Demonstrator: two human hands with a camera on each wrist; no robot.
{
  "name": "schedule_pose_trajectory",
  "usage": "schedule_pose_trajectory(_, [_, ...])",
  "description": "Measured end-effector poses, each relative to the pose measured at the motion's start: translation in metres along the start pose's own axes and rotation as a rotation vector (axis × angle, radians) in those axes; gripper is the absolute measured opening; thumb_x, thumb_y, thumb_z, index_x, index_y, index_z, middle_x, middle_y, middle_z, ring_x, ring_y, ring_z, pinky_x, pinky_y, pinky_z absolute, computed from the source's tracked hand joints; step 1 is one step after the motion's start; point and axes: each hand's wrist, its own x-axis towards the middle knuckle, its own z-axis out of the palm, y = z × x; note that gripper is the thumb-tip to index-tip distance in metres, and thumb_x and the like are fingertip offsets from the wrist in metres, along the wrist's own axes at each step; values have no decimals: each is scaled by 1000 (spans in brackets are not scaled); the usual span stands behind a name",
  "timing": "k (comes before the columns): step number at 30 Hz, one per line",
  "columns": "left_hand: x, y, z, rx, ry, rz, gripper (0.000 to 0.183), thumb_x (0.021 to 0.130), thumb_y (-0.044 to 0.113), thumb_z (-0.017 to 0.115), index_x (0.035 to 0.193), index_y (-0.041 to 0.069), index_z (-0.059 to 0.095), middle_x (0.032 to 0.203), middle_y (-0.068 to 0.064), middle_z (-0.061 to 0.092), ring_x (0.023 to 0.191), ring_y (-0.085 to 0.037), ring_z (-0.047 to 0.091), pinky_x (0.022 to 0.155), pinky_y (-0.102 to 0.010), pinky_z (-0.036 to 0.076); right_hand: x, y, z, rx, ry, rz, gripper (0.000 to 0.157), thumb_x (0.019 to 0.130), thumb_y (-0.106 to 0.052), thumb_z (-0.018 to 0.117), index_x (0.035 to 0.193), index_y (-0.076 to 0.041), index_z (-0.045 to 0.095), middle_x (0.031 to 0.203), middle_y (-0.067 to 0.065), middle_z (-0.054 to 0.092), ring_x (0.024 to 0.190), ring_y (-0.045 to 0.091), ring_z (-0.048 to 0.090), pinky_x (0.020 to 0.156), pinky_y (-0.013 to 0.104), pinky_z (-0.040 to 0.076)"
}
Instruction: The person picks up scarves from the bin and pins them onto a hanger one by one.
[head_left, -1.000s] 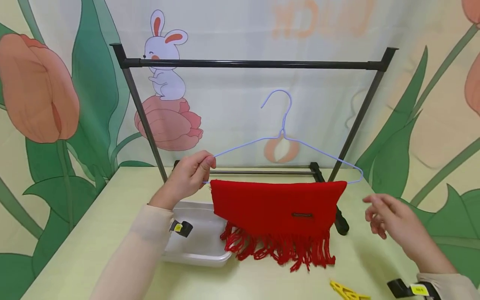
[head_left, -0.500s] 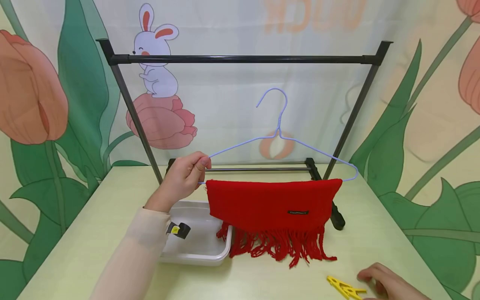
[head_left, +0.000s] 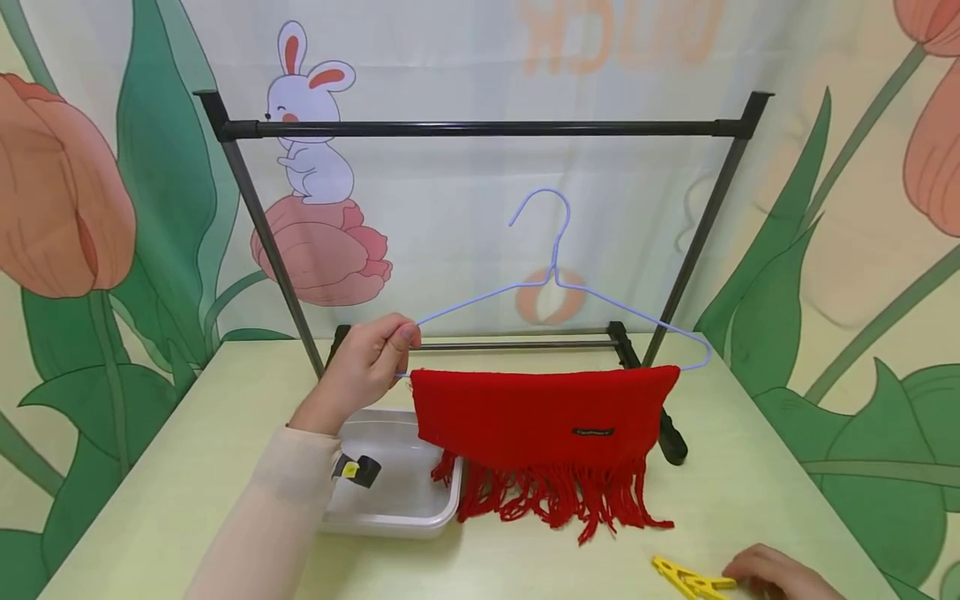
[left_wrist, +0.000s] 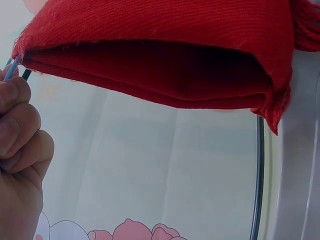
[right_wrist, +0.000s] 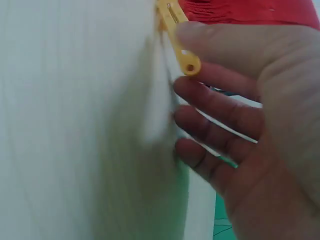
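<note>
A thin lavender wire hanger (head_left: 480,297) is gripped at its left end by my left hand (head_left: 367,358). A red fringed scarf (head_left: 540,417) hangs folded over the hanger's bottom bar, a small dark label on its front. The left wrist view shows the scarf's (left_wrist: 165,25) fold from the side, gaping, with fingers curled at the wire. Low on the right, my right hand (head_left: 776,573) is at a yellow clothespin (head_left: 686,577) by the table's front. In the right wrist view, thumb and index finger pinch the clothespin (right_wrist: 175,30) near one end, the other fingers loosely bent.
Behind the hanger stands a black garment rack (head_left: 480,128) with a top rail and feet on the table. A white plastic basin (head_left: 390,525) sits on the pale table (head_left: 225,467) below the left forearm, partly behind the scarf. A printed curtain hangs at the back.
My right hand has come down from beside the hanger's right end to the clothespin on the table. My left hand keeps its grip on the hanger; the view has shifted slightly.
</note>
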Motion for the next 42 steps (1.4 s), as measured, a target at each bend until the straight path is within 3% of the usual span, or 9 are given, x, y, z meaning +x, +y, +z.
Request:
schedule_pose_trajectory(4, [-2,-1,-1,-10,14,16,14,109,2,58,98,3,66,64,-3,56,53,-6,48,48,-25,46,-3,-6,-2,110,65,111,48,98,-28,80,132,4,68,107,2,68,83,9,55,72,21,51])
schedule_pose_trajectory(8, [-3,-1,-2,-14,22,34,14,108,-1,58,97,3,65,63,-4,56,52,-5,47,48,-26,46,-3,-22,-7,90,179,99,44,104,-28,73,136,2,69,116,3,73,89,5,62,78,20,57])
schedule_pose_trajectory(11, [-4,0,-1,-14,25,40,14,107,-2,58,96,3,65,62,-6,56,52,-5,47,49,-25,46,-5,-39,-12,54,313,18,38,107,-30,69,135,-4,72,122,1,74,95,-2,64,80,18,58])
schedule_pose_trajectory(15, [-4,1,-1,-19,26,35,14,107,-2,58,97,2,66,62,-7,57,52,-5,48,50,-25,45,-6,-68,-19,93,509,-207,30,110,-18,65,137,-10,72,119,-6,70,91,1,63,76,17,57])
schedule_pose_trajectory(18, [-4,3,0,-12,26,23,13,107,-1,59,97,3,66,63,-5,57,53,-6,48,51,-25,45,2,-99,-27,152,584,-355,35,107,-7,65,142,-8,68,119,-15,68,94,3,66,78,14,58])
schedule_pose_trajectory(22, [-5,4,2,1,23,7,12,108,1,59,98,3,66,64,-3,56,54,-7,48,52,-24,45,18,-150,-40,270,587,-428,40,101,-3,73,141,-2,67,119,-23,71,101,-4,72,82,15,61])
schedule_pose_trajectory(27, [-4,7,5,14,18,14,12,107,1,60,97,3,66,64,-3,56,55,-7,48,52,-24,44,39,-209,-53,365,561,-568,31,96,4,76,127,2,74,111,-16,76,92,5,78,79,21,64])
schedule_pose_trajectory(35, [-2,7,7,49,25,28,12,107,2,60,97,4,65,63,-4,57,56,-7,49,53,-22,42,74,-288,-60,320,511,-671,21,95,-4,81,115,-7,83,110,7,80,92,12,76,82,21,63])
schedule_pose_trajectory(42, [-3,10,7,43,21,42,12,107,2,60,96,4,65,62,-5,57,55,-7,48,52,-22,41,99,-338,-57,223,492,-769,18,92,-6,84,110,-6,85,102,7,83,95,18,78,90,25,63])
